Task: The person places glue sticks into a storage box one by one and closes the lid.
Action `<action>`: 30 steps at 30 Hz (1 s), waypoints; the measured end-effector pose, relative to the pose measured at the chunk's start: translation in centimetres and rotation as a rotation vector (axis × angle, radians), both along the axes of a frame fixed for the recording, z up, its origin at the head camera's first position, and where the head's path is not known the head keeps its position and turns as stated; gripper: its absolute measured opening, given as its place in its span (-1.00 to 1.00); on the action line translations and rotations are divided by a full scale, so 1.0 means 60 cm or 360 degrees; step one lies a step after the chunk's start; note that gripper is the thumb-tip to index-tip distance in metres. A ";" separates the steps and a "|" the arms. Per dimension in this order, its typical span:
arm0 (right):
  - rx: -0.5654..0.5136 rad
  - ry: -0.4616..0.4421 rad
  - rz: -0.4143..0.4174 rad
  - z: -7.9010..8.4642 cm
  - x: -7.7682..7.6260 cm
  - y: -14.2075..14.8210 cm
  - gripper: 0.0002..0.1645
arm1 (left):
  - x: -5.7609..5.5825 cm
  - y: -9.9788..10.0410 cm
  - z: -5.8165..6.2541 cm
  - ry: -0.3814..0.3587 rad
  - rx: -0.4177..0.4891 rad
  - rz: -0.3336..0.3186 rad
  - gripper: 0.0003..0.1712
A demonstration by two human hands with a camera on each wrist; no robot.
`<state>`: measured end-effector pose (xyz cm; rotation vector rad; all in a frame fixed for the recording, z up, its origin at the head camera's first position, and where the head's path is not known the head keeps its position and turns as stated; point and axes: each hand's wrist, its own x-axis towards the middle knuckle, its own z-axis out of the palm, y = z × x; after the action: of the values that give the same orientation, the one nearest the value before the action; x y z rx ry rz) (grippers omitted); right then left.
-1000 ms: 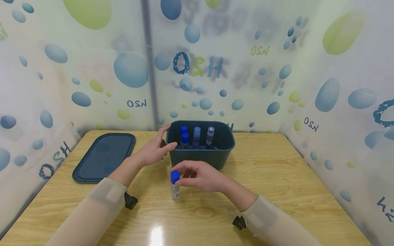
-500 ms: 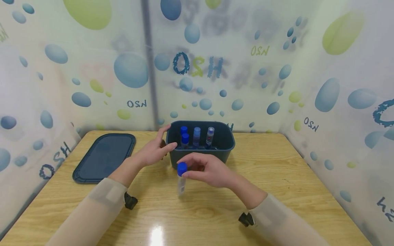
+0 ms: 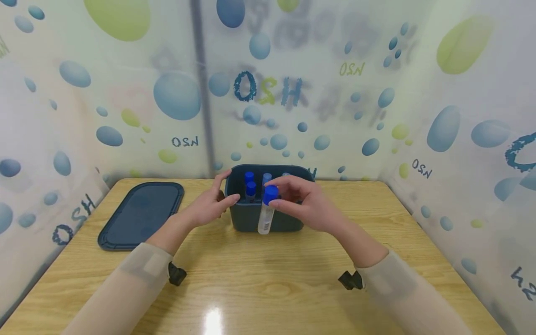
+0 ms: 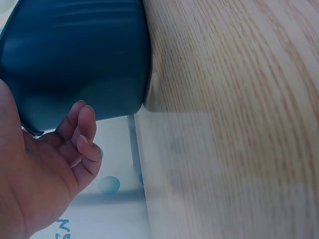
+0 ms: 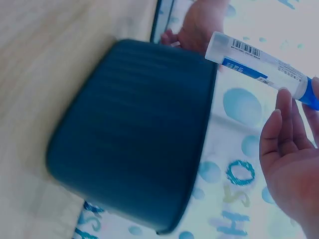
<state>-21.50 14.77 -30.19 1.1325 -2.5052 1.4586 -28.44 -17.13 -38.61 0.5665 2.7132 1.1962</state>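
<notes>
A dark blue plastic bin [image 3: 251,218] stands on the table. At its left end, my left hand [image 3: 205,204] holds the rim with thumb and index finger; the other fingers [image 4: 87,124] curl loosely beside the outer wall. My right hand [image 3: 314,204] pinches a clear tube-shaped bottle [image 3: 265,221] by its blue cap [image 3: 271,193], in front of the bin. The bottle hangs slightly tilted, and its barcode label [image 5: 245,48] shows in the right wrist view. Inside the bin stand several similar bottles [image 3: 250,190], some partly hidden by the right hand.
A dark blue lid or flat tray [image 3: 142,214] lies on the table to the left, beside the left forearm. The wooden table [image 3: 234,288] meets patterned curtains [image 3: 268,70] at the back and sides.
My right hand has lifted the blue-capped bottle off the table and carried it up, forward and right to the bin's front. The left hand has stayed at the bin's rim.
</notes>
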 end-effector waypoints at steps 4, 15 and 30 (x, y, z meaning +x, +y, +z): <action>-0.0038 0.0006 -0.0098 0.022 -0.013 0.012 -0.54 | -0.001 -0.002 0.000 -0.0009 0.0019 -0.0009 0.08; -0.0126 -0.0046 -0.0356 0.034 -0.057 0.028 -0.50 | -0.001 -0.003 -0.002 -0.0019 0.0029 -0.0016 0.09; 0.0011 -0.0107 -0.0441 -0.014 -0.111 0.022 -0.47 | -0.005 -0.003 -0.004 -0.0027 0.0043 -0.0019 0.07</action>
<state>-28.18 16.08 -31.01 0.7102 -2.5839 1.4344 -28.72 -17.33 -38.87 0.5723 2.6796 1.2310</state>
